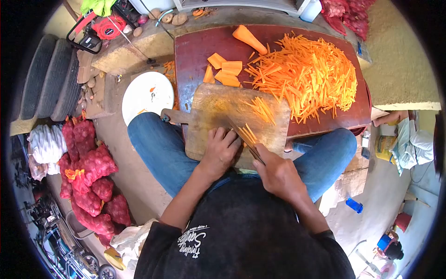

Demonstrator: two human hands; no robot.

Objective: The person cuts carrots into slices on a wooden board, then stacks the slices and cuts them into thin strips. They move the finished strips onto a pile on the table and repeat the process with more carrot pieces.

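Observation:
My right hand [281, 174] is wrapped round the handle of a knife [248, 142], whose blade slants across the wooden cutting board [204, 104]. Close beside the blade, my left hand [220, 151] is curled down on the board. Its fingers press on a carrot piece, mostly hidden under them. A few fresh carrot sticks [251, 133] lie along the blade's right side. More cut sticks [261, 110] rest at the board's upper right. Just beyond the board sit several flat carrot slabs [228, 69] and one peeled whole carrot [249, 39].
A large heap of carrot sticks [306, 76] covers the right of the dark red table [195, 46]. A white round lid or bucket top [144, 95] stands left of it. Red mesh sacks [90, 174] and tyres [44, 79] are further left. A blue object [354, 205] lies on the floor.

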